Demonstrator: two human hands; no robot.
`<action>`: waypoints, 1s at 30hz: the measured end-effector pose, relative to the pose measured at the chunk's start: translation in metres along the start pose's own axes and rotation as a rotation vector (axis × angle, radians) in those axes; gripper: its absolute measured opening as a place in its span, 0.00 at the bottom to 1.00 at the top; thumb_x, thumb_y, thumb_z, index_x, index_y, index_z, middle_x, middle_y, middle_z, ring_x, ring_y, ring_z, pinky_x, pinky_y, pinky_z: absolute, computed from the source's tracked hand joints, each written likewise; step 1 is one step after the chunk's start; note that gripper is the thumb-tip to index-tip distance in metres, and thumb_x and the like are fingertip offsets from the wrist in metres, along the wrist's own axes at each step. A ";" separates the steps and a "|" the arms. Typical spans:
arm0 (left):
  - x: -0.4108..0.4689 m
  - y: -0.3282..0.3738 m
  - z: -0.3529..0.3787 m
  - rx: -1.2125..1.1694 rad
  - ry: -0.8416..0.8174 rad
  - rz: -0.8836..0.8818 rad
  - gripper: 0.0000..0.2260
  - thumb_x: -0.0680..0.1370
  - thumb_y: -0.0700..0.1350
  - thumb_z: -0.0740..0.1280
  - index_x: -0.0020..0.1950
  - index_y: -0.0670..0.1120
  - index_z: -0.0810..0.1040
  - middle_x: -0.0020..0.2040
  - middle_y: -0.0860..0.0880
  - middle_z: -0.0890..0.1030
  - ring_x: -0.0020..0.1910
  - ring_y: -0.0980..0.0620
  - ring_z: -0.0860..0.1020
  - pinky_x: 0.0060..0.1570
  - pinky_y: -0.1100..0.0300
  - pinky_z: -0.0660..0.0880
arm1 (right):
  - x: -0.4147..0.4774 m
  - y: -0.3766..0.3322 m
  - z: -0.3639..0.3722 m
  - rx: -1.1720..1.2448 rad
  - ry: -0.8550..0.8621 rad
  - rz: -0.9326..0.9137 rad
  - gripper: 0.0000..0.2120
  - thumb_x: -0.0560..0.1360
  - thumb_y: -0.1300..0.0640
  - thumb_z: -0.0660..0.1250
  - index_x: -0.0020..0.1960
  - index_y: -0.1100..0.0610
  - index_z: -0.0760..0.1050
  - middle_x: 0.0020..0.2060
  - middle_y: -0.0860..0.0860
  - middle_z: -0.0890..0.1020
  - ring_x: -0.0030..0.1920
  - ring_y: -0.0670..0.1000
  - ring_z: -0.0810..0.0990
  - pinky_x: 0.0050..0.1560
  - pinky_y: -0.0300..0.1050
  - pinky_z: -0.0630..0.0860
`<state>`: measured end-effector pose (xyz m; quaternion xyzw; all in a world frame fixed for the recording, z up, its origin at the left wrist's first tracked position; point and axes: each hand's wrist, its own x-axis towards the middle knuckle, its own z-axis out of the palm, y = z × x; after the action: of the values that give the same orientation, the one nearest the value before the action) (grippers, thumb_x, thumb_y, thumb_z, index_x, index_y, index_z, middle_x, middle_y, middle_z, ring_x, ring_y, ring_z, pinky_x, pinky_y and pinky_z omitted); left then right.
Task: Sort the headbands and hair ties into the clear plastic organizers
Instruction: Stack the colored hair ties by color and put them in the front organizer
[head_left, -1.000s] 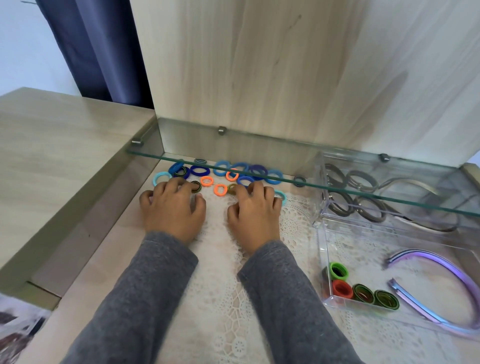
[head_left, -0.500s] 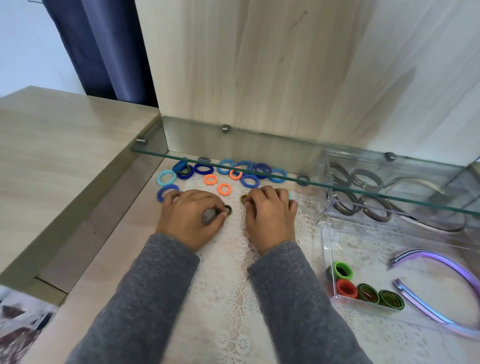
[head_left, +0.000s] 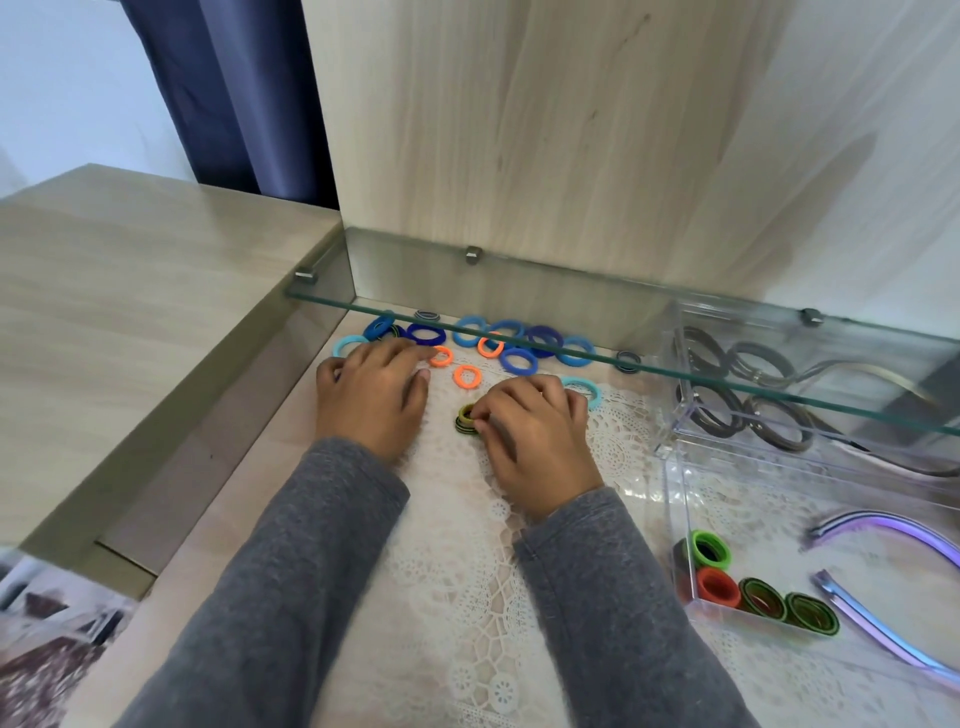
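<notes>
Loose hair ties lie on the lace mat at the back: several blue ones (head_left: 519, 360) and orange ones (head_left: 466, 376). My right hand (head_left: 535, 436) pinches a small stack of dark green hair ties (head_left: 465, 420) between thumb and forefinger. My left hand (head_left: 371, 397) lies flat on the mat, its fingertips touching an orange tie (head_left: 442, 356). The near clear organizer (head_left: 675, 499) holds green and orange ties (head_left: 709, 548) and purple headbands (head_left: 893, 525). The far clear organizer (head_left: 670, 415) holds grey ties and headbands.
A glass shelf (head_left: 571, 358) juts out low over the back row of ties and the far organizer. A raised wooden ledge (head_left: 130, 312) borders the left side. The lace mat (head_left: 467, 597) stretches toward me between my sleeves.
My right hand has drawn the dark green ties back and now pinches them as a stack. My left hand has moved forward again and spread its fingers toward the orange tie.
</notes>
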<state>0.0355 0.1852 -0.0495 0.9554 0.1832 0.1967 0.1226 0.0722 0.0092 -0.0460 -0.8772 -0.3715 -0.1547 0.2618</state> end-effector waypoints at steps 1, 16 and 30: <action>0.000 0.000 0.000 -0.002 0.012 0.014 0.14 0.80 0.51 0.57 0.64 0.59 0.74 0.65 0.58 0.74 0.65 0.55 0.69 0.61 0.51 0.57 | 0.000 0.001 0.000 -0.009 0.001 -0.007 0.04 0.75 0.56 0.64 0.46 0.52 0.77 0.47 0.46 0.79 0.53 0.50 0.68 0.53 0.49 0.59; -0.001 0.000 -0.004 -0.013 0.083 0.016 0.06 0.75 0.51 0.66 0.50 0.57 0.79 0.52 0.59 0.80 0.57 0.55 0.75 0.63 0.50 0.56 | 0.017 0.005 0.003 -0.125 -0.061 0.091 0.19 0.74 0.60 0.61 0.63 0.46 0.74 0.58 0.46 0.75 0.60 0.52 0.68 0.56 0.50 0.60; -0.007 -0.003 -0.013 -0.031 0.013 0.039 0.02 0.75 0.54 0.67 0.45 0.57 0.77 0.49 0.60 0.80 0.55 0.56 0.74 0.64 0.52 0.55 | 0.013 0.016 0.000 -0.183 -0.007 0.147 0.08 0.75 0.47 0.65 0.50 0.49 0.79 0.52 0.44 0.79 0.58 0.52 0.69 0.55 0.52 0.58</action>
<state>0.0237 0.1869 -0.0413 0.9554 0.1624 0.2081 0.1321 0.0920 0.0073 -0.0455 -0.9229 -0.2913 -0.1652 0.1902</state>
